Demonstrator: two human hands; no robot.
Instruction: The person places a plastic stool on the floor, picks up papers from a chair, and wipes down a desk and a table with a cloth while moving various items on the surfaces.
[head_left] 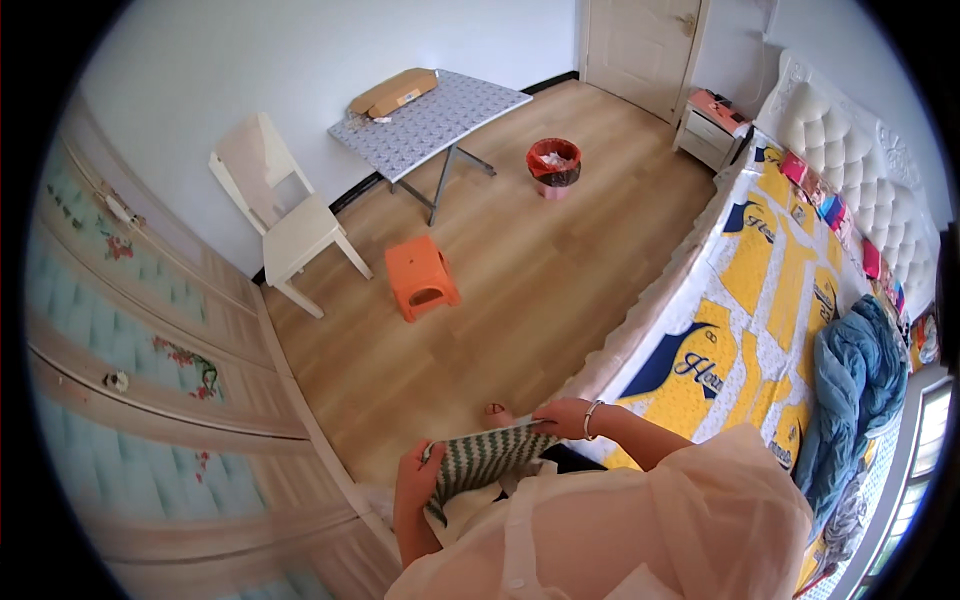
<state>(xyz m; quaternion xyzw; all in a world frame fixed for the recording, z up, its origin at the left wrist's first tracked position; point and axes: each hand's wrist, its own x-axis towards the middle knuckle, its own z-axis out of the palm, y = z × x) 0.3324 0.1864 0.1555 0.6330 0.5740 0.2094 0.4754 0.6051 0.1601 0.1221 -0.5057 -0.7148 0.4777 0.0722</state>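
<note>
A green-and-white patterned cloth [485, 460] is stretched between my hands close to my body, at the bottom middle of the head view. My left hand [415, 480] grips its left edge, fingers curled over it. At the upper right corner, my right hand [563, 418] pinches the same cloth; a bracelet circles that wrist. Below and behind the cloth, partly covered by it, are dark and cream-coloured pieces of fabric whose kind I cannot make out. My pale pink sleeve and top hide the lower part of the scene.
A bed [700, 350] with a yellow, navy and white cover runs along the right, a blue crumpled cloth [850, 380] on it. Left stands a sliding-door wardrobe [150, 400]. Ahead are an orange stool [418, 275], white chair [300, 230], folding table [450, 115] and red-lined bin [553, 165].
</note>
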